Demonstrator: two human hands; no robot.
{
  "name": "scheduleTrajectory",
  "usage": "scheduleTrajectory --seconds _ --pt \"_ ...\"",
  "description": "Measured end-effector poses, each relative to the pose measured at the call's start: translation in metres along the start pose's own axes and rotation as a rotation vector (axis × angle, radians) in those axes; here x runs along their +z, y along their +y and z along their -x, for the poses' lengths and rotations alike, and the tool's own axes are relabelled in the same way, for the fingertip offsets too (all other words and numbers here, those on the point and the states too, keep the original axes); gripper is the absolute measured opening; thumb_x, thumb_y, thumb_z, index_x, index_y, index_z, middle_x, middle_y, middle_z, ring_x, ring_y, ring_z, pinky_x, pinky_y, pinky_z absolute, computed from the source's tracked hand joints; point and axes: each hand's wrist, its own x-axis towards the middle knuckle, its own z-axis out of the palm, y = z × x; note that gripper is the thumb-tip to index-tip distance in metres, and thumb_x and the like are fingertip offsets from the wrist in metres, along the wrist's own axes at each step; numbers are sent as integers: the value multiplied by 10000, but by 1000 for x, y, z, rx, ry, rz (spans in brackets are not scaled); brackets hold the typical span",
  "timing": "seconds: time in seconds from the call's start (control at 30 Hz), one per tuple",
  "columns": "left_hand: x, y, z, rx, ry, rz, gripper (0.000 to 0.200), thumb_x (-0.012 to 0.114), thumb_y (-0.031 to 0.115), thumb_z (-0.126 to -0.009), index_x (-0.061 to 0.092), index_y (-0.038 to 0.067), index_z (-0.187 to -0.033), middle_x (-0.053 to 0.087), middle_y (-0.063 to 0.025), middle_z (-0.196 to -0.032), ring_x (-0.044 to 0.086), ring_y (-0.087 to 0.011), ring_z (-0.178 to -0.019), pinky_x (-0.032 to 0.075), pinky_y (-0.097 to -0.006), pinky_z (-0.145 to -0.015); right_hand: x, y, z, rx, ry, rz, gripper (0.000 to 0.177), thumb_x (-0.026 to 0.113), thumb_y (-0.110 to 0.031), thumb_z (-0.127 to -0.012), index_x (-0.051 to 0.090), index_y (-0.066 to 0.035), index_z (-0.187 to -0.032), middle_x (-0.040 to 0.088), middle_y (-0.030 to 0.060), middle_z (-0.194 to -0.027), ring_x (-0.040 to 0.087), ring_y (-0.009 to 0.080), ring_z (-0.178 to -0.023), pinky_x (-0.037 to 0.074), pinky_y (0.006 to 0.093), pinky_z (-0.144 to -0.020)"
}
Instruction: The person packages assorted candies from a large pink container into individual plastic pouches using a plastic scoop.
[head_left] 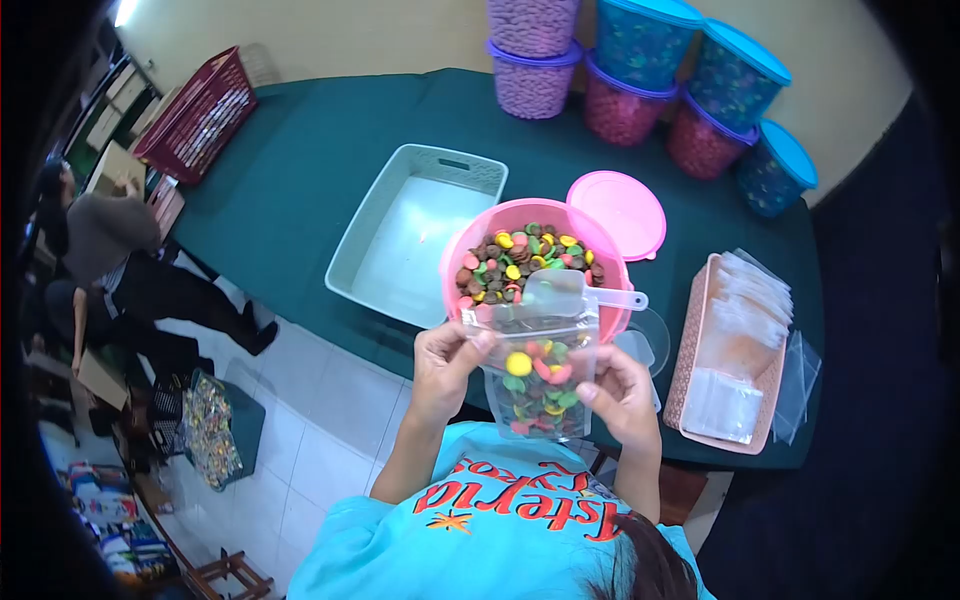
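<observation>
A clear plastic pouch [540, 400] partly filled with colourful candies hangs between my two hands, in front of the pink tub. Pinched at its upper left edge is my left hand [447, 365]. My right hand [622, 398] grips the pouch's right side, thumb in front. Behind it, the pink tub [462, 232] holds brown, green, yellow and pink button-like candies. A translucent scoop [560, 290] with a white handle lies across the tub's near right rim, partly behind the pouch.
Left of the tub is a pale green basket [350, 255]; a pink lid [620, 212] lies behind it. A pink basket [685, 375] of clear pouches stands right. Stacked tubs [640, 45] line the wall. A maroon crate [240, 100] and people [115, 235] are at left.
</observation>
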Motion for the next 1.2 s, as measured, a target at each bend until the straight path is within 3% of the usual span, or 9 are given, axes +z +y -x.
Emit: scheduleTrajectory --seconds 0.17,0.23,0.37,0.4,0.53,0.63,0.7,1.03,1.2 --pt "-17 10 2 13 96 62 235 549 161 -836 543 -33 -968 617 -93 -861 601 -133 -741 486 -238 -649 15 19 -1 111 -70 140 213 607 -16 -769 547 41 -965 604 87 -909 582 107 -805 479 243 -728" --pt "-20 14 2 -20 50 154 389 607 253 -793 483 -33 -1027 577 -117 -990 584 -184 -891 474 -319 -796 24 29 -8 56 -6 44 205 598 -2 -776 543 41 -969 604 78 -874 583 107 -793 479 242 -721" --pt "-46 29 4 -284 -226 -171 561 702 165 -701 427 -43 -1144 549 -138 -1070 574 -209 -926 496 -334 -775 50 36 -24 -91 44 -64 207 559 30 -795 509 44 -996 585 98 -920 566 119 -858 472 256 -758" --pt "-56 27 4 -423 -203 -132 488 691 50 -685 480 -48 -1114 576 -144 -1024 587 -192 -887 488 -314 -771 55 38 -28 -109 37 -59 214 552 43 -794 502 42 -1002 577 106 -950 560 128 -891 465 266 -784" --pt "-94 46 -12 -404 -254 -253 349 652 -13 -701 545 -57 -1030 610 -136 -936 595 -173 -864 479 -298 -769 87 56 -52 -91 55 -12 209 561 40 -789 503 45 -989 576 113 -967 556 136 -914 457 269 -799" --pt "-126 51 -30 -243 -221 -296 289 684 25 -676 605 -17 -952 631 -74 -892 582 -139 -836 474 -280 -733 110 77 -71 -124 128 59 215 584 46 -754 524 36 -960 591 115 -966 571 164 -923 450 285 -811" --pt "-154 51 -49 109 -385 -504 313 678 18 -628 621 -5 -935 637 -96 -942 587 -212 -915 436 -342 -839 122 85 -84 -242 121 447 240 607 45 -701 551 19 -932 605 118 -958 586 202 -917 444 299 -815" --pt "-228 13 -111 -345 -685 -642 323 571 -93 -611 584 -13 -923 614 -139 -994 577 -252 -976 431 -321 -872 163 105 -82 -262 618 528 210 566 59 -703 548 37 -911 609 135 -933 579 216 -917 425 338 -855" --pt "-234 -20 -129 -450 -937 -544 311 593 -62 -685 541 -8 -987 568 -119 -1073 549 -218 -1011 405 -306 -906 169 115 -68 -73 578 612 192 572 24 -716 568 25 -908 628 121 -874 607 206 -848 449 311 -797"
